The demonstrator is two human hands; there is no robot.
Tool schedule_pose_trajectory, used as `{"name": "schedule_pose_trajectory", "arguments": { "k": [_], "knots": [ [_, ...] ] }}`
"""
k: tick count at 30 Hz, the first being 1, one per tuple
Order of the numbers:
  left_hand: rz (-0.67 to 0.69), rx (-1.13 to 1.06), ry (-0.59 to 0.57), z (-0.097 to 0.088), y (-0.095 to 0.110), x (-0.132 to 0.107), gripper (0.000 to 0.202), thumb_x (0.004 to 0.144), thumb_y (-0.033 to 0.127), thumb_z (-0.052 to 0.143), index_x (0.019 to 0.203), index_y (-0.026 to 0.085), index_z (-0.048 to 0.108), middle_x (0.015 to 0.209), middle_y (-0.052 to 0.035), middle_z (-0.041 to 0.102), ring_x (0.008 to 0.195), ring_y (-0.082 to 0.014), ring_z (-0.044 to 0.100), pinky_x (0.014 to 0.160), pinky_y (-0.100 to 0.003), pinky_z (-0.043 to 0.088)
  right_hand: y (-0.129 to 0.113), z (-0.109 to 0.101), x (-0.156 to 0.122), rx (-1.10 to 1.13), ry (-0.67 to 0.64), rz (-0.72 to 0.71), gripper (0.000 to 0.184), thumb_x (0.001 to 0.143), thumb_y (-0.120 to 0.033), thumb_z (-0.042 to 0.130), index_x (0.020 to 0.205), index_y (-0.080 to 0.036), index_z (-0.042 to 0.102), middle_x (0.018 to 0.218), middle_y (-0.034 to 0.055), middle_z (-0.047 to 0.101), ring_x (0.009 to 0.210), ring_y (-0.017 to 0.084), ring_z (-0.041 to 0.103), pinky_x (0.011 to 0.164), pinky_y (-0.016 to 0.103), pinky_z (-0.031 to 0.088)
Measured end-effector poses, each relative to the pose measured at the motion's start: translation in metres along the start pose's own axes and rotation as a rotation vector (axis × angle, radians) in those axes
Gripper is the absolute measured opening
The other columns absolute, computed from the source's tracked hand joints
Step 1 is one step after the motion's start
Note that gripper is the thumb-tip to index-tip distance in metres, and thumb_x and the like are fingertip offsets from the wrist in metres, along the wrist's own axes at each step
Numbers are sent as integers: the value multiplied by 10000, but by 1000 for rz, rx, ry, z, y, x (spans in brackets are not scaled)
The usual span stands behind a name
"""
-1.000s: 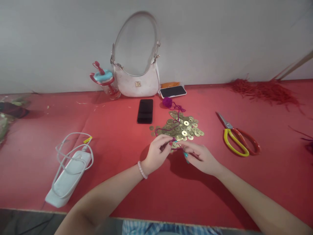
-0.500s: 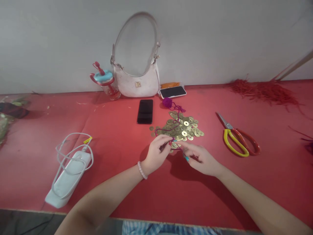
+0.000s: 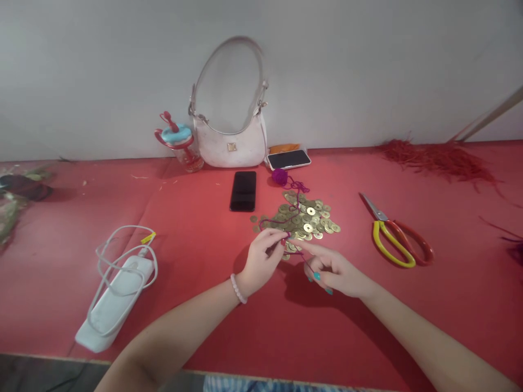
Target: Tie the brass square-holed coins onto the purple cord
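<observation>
Purple yarn (image 3: 273, 221) runs from a small ball (image 3: 280, 176) over a heap of brass coins with square holes (image 3: 316, 222) to my hands. My left hand (image 3: 263, 257), with a beaded bracelet at the wrist, pinches the yarn just in front of the heap. My right hand (image 3: 333, 270) pulls a strand of the same yarn taut between thumb and curled fingers. Its index finger stretches out to the left fingertips. Whether a coin sits within the left pinch is hidden.
Scissors (image 3: 386, 228) lie to the right, near red shredded strands (image 3: 441, 160). A black phone (image 3: 243, 190), a white phone (image 3: 289, 159), a handbag (image 3: 232, 149) and a lidded cup (image 3: 182, 144) are farther back. At left lies a white power strip (image 3: 118, 299) with its cord.
My right thumb and curled fingers have drawn slightly down and away from the left hand, tightening the strand. The left hand keeps its pinch. The whole view has shifted a little.
</observation>
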State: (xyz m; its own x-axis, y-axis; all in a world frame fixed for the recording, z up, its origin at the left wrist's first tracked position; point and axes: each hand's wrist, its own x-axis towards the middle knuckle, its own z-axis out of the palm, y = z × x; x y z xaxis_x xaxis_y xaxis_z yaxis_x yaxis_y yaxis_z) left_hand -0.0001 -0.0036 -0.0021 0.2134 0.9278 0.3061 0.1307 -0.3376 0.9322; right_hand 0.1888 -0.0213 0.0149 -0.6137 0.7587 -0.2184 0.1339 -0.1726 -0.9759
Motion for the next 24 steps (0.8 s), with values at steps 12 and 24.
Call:
{"name": "schedule_pose_trajectory", "arguments": {
  "k": [12, 24],
  "knots": [
    [-23, 1, -32, 2, 0, 1, 182, 782, 111, 487, 898, 145, 622, 876, -74, 588, 785, -142, 558, 642, -244, 481, 9, -2, 6, 128, 70, -100, 490, 821, -266, 420, 1288, -149, 330, 484, -60, 503, 446, 105, 470, 549, 264, 418],
    [-16, 11, -168, 4, 2, -1, 143, 784, 190, 531, 841, 152, 657, 800, -46, 515, 654, -96, 488, 543, -195, 403, 4, 6, 17, -279, 362, -171, 212, 829, -344, 476, 889, -198, 617, 781, 39, 610, 760, 165, 573, 704, 279, 475]
  ]
}}
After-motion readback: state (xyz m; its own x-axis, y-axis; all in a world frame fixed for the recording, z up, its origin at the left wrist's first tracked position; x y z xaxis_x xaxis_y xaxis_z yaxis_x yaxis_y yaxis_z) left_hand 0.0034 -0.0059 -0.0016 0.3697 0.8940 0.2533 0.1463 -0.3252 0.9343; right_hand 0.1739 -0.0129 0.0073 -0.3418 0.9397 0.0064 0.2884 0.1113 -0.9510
